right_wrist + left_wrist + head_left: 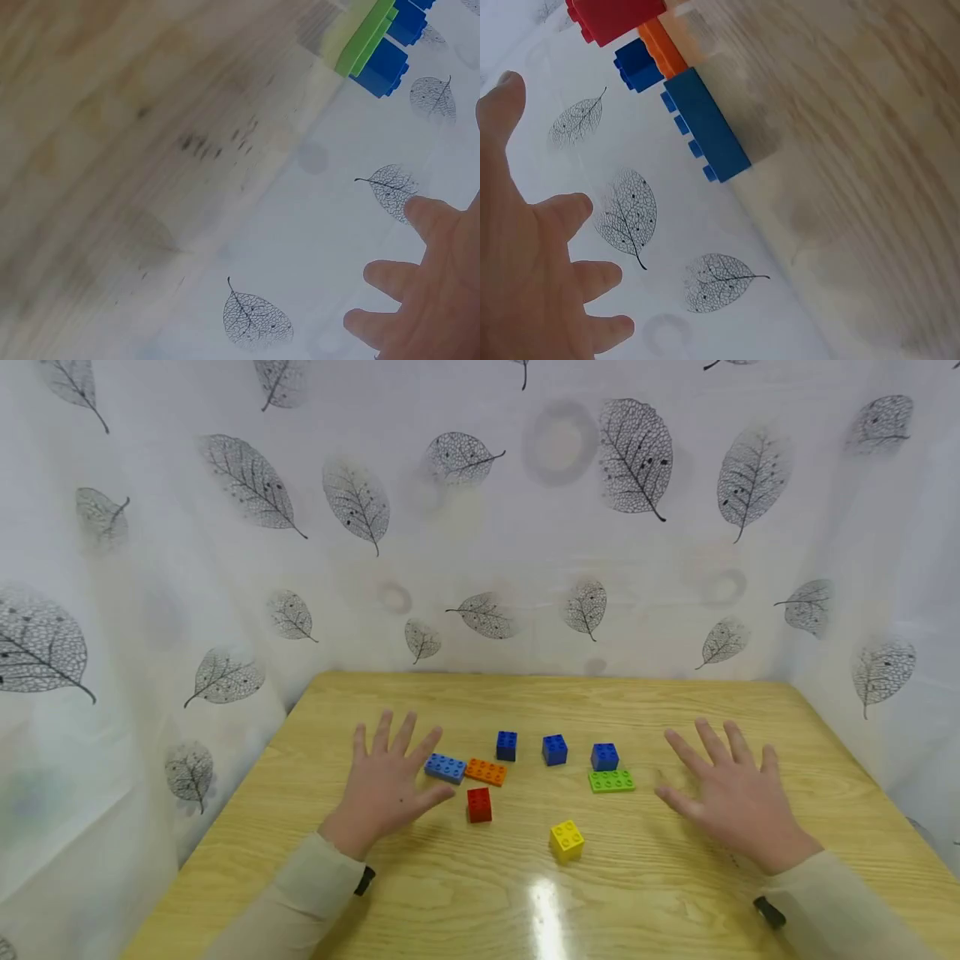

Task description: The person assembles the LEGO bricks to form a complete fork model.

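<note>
My left hand (384, 789) is held over the table's left side, fingers spread and holding nothing. Just right of it lie a light-blue brick (446, 767), an orange brick (486, 772) and a red brick (479, 806). On the other side, my right hand (738, 802) is spread too, with nothing in it. Nearest to it are a flat lime-green brick (612, 781) and a dark blue brick (605, 757) right behind that. Two more dark blue bricks, one at the back (507, 746) and one beside it (555, 750), stand between the hands. A yellow brick (567, 841) sits closer to me.
The bricks stand on a wood-grain table (450, 902). A white curtain (510, 552) printed with grey leaves hangs behind the table and along both sides. Each sleeve has a dark strap piece near the wrist, such as the right strap (769, 912).
</note>
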Tool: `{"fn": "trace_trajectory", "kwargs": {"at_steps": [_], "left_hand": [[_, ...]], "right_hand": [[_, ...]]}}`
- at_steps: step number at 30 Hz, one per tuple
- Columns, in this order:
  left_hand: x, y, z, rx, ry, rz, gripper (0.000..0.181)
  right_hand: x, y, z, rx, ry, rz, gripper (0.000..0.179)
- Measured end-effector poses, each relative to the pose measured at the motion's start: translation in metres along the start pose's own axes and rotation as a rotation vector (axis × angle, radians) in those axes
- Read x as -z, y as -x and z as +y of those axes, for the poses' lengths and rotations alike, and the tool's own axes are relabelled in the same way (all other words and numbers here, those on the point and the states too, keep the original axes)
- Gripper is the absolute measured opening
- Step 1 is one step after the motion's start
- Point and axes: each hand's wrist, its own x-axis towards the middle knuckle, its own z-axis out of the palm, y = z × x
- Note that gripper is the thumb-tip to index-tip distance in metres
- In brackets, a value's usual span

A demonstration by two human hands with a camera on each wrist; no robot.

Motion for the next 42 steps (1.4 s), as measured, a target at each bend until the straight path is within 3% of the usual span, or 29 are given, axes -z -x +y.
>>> {"fn": "trace_trajectory", "kwargs": {"at_steps": [10,20,25,31,38,42], "left_hand": [[-0.008,0.0,0.013,-0.093,0.05,0.023,0.087],[-0.011,0.003,0.031,-0.15,0.096,-0.041,0.086],[-0.012,0.004,0.036,-0.176,0.163,-0.07,0.082],[-0.012,0.003,0.042,-0.226,0.289,-0.045,0.074],[-0.01,0.0,0.048,-0.158,0.427,-0.129,0.068],[-0.012,-0.003,0.05,-0.09,0.591,-0.227,0.061]], "right_hand": [[0.003,0.0,-0.022,0.104,-0.072,-0.009,0.079],[-0.001,0.0,-0.05,0.203,-0.218,-0.046,0.074],[-0.005,0.0,-0.062,0.252,-0.309,-0.062,0.071],[-0.006,0.001,-0.076,0.28,-0.447,-0.112,0.069],[-0.005,-0.002,-0.091,0.301,-0.56,-0.177,0.064],[-0.006,-0.005,-0.095,0.306,-0.641,-0.265,0.061]]}}
